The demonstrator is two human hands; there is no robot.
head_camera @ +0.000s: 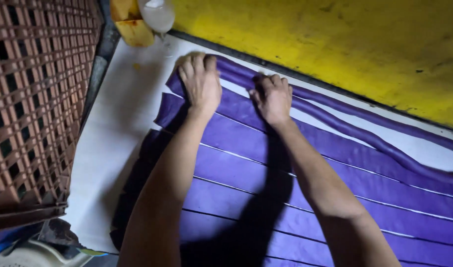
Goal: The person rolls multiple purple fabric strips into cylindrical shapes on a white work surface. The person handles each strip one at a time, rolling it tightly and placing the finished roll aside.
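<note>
A brown lattice crate (pixel 36 104) stands along the left edge of the white desk (pixel 115 128). At the far corner sit a yellow block (pixel 132 24) and, just beside it, a clear plastic bottle (pixel 157 14). A scuffed yellow wall (pixel 335 44) runs behind the desk.

purple strips (pixel 335 163) cut off at right and bottom edges, bottle (pixel 157 15) cropped at top, fingertips of both hands curled from view

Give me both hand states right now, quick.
Left hand: palm down, fingers curled, pressing on the purple dough strip.
Right hand: palm down, pressing the same strip; nothing gripped.
</note>
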